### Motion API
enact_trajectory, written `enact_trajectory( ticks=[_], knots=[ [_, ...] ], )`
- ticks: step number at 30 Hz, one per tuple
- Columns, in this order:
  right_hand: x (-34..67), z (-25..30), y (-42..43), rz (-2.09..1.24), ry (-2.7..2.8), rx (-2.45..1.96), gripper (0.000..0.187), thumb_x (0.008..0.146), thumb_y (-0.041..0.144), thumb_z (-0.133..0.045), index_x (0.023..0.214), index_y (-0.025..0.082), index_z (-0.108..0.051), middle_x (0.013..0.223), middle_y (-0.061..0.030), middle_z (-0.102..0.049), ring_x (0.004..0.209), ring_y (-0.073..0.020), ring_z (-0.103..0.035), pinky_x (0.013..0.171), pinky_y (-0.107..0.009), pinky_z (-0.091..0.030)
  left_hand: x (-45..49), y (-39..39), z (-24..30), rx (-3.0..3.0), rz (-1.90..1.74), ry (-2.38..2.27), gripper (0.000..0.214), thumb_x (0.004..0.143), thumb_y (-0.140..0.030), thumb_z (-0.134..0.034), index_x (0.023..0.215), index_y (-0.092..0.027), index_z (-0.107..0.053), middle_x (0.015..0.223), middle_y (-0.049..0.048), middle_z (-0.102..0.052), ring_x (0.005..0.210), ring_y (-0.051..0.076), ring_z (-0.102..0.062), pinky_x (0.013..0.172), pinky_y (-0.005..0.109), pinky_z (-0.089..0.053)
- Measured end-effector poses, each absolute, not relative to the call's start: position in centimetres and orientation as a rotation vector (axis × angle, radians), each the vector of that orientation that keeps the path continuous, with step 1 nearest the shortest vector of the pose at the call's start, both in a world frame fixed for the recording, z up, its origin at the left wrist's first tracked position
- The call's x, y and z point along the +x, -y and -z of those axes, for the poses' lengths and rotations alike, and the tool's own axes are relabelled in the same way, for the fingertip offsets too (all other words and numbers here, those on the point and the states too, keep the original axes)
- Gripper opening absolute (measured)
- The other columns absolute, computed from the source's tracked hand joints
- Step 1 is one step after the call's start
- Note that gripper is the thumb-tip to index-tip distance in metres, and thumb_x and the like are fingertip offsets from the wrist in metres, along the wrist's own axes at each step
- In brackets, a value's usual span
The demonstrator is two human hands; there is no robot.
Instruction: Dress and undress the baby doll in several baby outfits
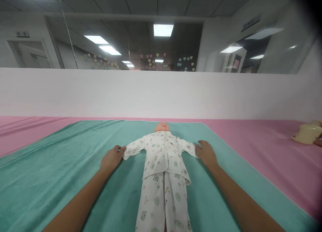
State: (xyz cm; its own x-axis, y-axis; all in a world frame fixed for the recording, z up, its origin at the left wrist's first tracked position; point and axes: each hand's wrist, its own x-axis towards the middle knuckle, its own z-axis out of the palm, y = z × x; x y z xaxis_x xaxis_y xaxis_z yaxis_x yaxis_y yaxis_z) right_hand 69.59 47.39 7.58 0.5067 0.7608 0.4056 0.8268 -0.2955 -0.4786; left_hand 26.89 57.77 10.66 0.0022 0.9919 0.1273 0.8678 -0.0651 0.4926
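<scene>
**Doll on its back, a hand at each sleeve**

The doll [161, 154] lies face up in the middle of the green towel [62, 165]. The towel is spread over a pink sheet [264, 148]. The doll's long axis runs straight away from you: head at the far end, toward the white wall [151, 91], and legs coming back to your chest. Its arms stick out sideways, so the sleeves form a cross with the body.

Your left hand [112, 159] is at the end of the doll's sleeve on that side. The fingers curl against the cuff, but you cannot tell from here whether they pinch it. Your right hand [206, 153] lies palm down on the other cuff, with the fingers loose and spread and grasping nothing.

The printed suit looks like thin, soft cotton. It will likely bunch and slide over the body rather than lift it, so the cloth alone is a poor hold. The body under it is probably light and fairly stiff, with a hard head that can roll. The better places to take hold seem to be the trunk under the arms, or the head and hips together.

Well off to the right of the doll, a cream thing [307, 133] rests on the sheet. It is too blurred to identify.
</scene>
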Motion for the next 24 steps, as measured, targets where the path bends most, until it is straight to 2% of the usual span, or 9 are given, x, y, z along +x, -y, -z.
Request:
enact_trajectory(
  ticks=[2, 4, 6, 9, 11, 14, 18, 24],
  knots=[
    [71.3, -7.8, -46.5, 0.045, 1.195, -2.235, 0.042, 0.082, 0.049, -0.033, 0.096, 0.017, -0.055, 0.103, -0.0114, -0.060, 0.088, -0.0249, -0.056, 0.072, -0.037, -0.043, 26.8, -57.8, -10.9, 1.943, -0.719, -1.866, 0.053, 0.078, -0.060, -0.033, 0.093, -0.019, -0.062, 0.094, 0.0097, -0.067, 0.086, 0.027, -0.060, 0.064, 0.031, -0.040],
    [72.2, -7.9, -46.0, -0.086, 1.178, -2.310, 0.043, 0.080, 0.056, -0.032, 0.084, 0.020, -0.055, 0.086, -0.0080, -0.062, 0.075, -0.0230, -0.057, 0.063, -0.035, -0.041, 26.8, -57.8, -11.1, 1.867, -0.811, -1.766, 0.049, 0.076, -0.057, -0.040, 0.092, -0.018, -0.065, 0.090, 0.0087, -0.068, 0.083, 0.026, -0.061, 0.066, 0.030, -0.041],
    [72.5, -8.1, -45.7, -0.174, 1.186, -2.361, 0.046, 0.078, 0.062, -0.032, 0.078, 0.021, -0.054, 0.078, -0.0055, -0.062, 0.071, -0.0219, -0.056, 0.059, -0.032, -0.039, 26.9, -57.7, -11.1, 1.750, -0.927, -1.683, 0.047, 0.072, -0.055, -0.048, 0.094, -0.017, -0.066, 0.088, 0.0076, -0.068, 0.080, 0.024, -0.061, 0.067, 0.030, -0.042],
    [72.5, -8.3, -45.7, -0.176, 1.167, -2.399, 0.049, 0.073, 0.067, -0.035, 0.074, 0.021, -0.053, 0.076, -0.0069, -0.061, 0.068, -0.0216, -0.055, 0.056, -0.031, -0.036, 27.2, -57.6, -11.0, 1.497, -1.121, -1.590, 0.051, 0.065, -0.053, -0.060, 0.100, -0.016, -0.066, 0.091, 0.0078, -0.068, 0.079, 0.023, -0.061, 0.066, 0.030, -0.045],
    [72.8, -8.4, -45.5, -0.212, 1.160, -2.389, 0.047, 0.071, 0.065, -0.040, 0.069, 0.020, -0.051, 0.074, -0.0068, -0.060, 0.064, -0.0202, -0.053, 0.054, -0.029, -0.034, 27.4, -57.5, -10.9, 1.338, -1.210, -1.523, 0.055, 0.060, -0.050, -0.067, 0.102, -0.015, -0.065, 0.088, 0.0087, -0.068, 0.075, 0.021, -0.061, 0.063, 0.029, -0.046],
    [73.0, -8.3, -45.2, -0.293, 1.208, -2.247, 0.039, 0.070, 0.057, -0.046, 0.060, 0.020, -0.046, 0.063, -0.0013, -0.054, 0.056, -0.0149, -0.047, 0.051, -0.026, -0.029, 27.7, -57.3, -11.1, 1.169, -1.242, -1.407, 0.056, 0.055, -0.043, -0.073, 0.100, -0.012, -0.065, 0.079, 0.0086, -0.067, 0.068, 0.019, -0.061, 0.060, 0.029, -0.047],
    [72.6, -7.9, -45.3, -0.281, 1.148, -1.919, 0.033, 0.071, 0.052, -0.047, 0.062, 0.020, -0.045, 0.059, 0.0027, -0.047, 0.053, -0.0116, -0.040, 0.051, -0.024, -0.029, 27.9, -57.0, -11.6, 1.113, -1.235, -1.367, 0.047, 0.054, -0.036, -0.074, 0.093, -0.011, -0.066, 0.071, 0.0064, -0.066, 0.062, 0.017, -0.061, 0.056, 0.027, -0.048],
    [72.7, -6.9, -46.2, -0.298, 0.969, -1.819, 0.036, 0.071, 0.055, -0.045, 0.071, 0.019, -0.050, 0.062, 0.0014, -0.052, 0.053, -0.0125, -0.042, 0.051, -0.025, -0.030, 27.8, -57.3, -11.2, 1.075, -1.320, -1.350, 0.036, 0.057, -0.028, -0.072, 0.089, -0.013, -0.065, 0.073, 0.0043, -0.066, 0.059, 0.013, -0.060, 0.051, 0.022, -0.047]
  ],
)
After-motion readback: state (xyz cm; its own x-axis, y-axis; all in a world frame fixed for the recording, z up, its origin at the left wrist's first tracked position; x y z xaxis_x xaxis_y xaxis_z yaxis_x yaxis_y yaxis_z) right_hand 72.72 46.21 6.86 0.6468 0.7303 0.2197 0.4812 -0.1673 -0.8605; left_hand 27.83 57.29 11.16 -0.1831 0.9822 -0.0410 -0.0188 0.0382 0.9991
